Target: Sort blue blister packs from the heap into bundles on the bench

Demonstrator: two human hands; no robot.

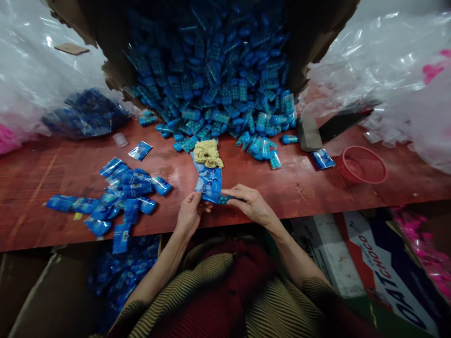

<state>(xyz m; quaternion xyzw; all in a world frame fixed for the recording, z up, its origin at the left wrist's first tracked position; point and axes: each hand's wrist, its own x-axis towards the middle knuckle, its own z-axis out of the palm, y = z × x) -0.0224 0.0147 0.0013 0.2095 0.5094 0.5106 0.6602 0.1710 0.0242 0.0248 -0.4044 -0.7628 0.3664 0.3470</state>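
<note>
Near the table's front edge, my left hand [190, 211] pinches a blue printed wrapper [207, 194] by its left side. My right hand [251, 203] grips the end of a small clear pack of blue-green beads [223, 199], which meets the wrapper's right end. How far the pack sits inside the wrapper cannot be made out. Just beyond my hands lie more flat blue wrappers [210, 174], with a crumpled yellow cloth [207, 153] resting on their far end. A pile of filled blue packets [136, 188] lies to the left.
A torn cardboard box [329, 35] spills many bead packs [225, 89] onto the red table [282, 192]. A grey block [310, 134] and red basket [364, 165] stand right. Blue wrappers fill a plastic bag [88, 112] at left. Below the table are more blue packets [123, 277].
</note>
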